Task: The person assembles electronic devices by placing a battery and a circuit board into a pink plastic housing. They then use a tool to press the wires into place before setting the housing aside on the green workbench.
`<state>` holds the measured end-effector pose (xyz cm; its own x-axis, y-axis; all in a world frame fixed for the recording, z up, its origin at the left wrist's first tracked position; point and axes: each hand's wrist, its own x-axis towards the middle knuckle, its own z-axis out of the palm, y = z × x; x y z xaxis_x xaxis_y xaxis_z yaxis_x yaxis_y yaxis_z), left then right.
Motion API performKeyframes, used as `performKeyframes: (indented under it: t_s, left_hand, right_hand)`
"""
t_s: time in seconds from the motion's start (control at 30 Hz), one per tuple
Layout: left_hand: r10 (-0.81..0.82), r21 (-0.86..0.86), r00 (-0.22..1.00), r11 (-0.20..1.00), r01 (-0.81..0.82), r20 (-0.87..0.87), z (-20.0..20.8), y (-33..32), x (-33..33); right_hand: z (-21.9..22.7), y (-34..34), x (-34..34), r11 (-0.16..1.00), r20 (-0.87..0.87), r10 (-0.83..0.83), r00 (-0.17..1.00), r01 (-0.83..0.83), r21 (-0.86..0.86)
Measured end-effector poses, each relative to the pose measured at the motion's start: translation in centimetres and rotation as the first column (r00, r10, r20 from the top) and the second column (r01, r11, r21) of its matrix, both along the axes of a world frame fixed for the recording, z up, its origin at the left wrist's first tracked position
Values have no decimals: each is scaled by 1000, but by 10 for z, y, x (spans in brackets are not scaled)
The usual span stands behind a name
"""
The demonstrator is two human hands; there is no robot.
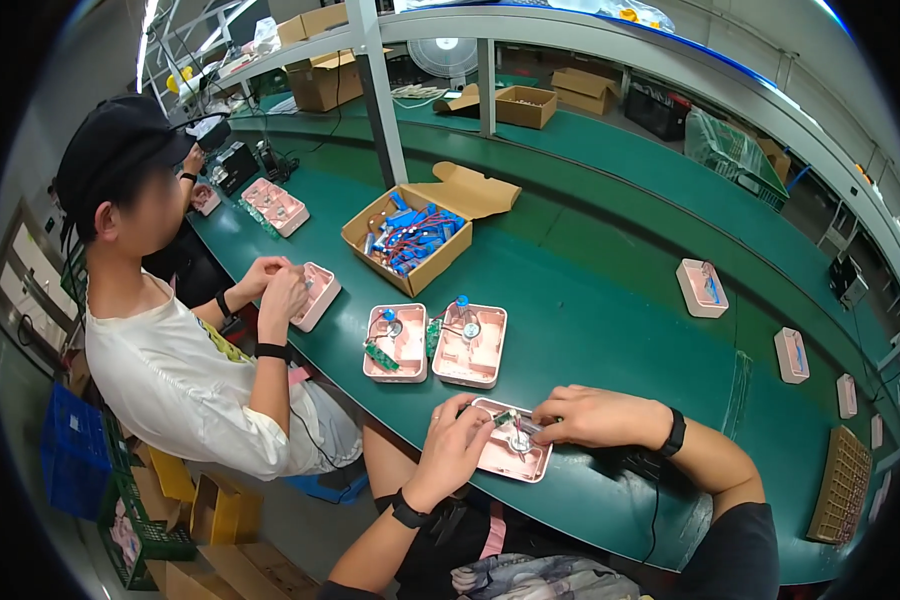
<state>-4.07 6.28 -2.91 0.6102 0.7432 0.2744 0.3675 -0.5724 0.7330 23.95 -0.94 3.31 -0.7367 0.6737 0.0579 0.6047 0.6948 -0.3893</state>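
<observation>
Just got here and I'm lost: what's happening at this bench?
The person's left hand and right hand are both at an open pink casing with a green board. Two more casings stand beyond it, to the left. Further left, a co-worker has both hands at another casing. A cardboard box of blue wired parts sits nearby.

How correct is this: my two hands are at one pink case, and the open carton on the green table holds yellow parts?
One thing is wrong: the parts in the carton are blue, not yellow, as the head view shows. The rest stands: left hand and right hand at one pink case, carton open on the green table.
</observation>
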Motion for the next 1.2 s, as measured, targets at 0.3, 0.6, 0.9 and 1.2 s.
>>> performKeyframes:
  t_s: [0.3,0.6,0.9,1.2]
  left_hand:
    - [20,-167,991,986,2,133,-11,2,3]
    - [27,-247,998,969,-11,65,-16,10,3]
    - [120,-150,990,983,-107,77,-13,-13,1]
    - [105,-74,994,992,-103,26,-13,-20,-5]
  right_hand:
    - [10,13,15,909,-285,-336,897,230,-348]
    - [-11,9,-3,911,-320,-258,911,340,234]
    - [-36,8,-19,943,-288,-168,943,238,230]
    - [-40,10,-20,738,-287,-355,890,455,499]
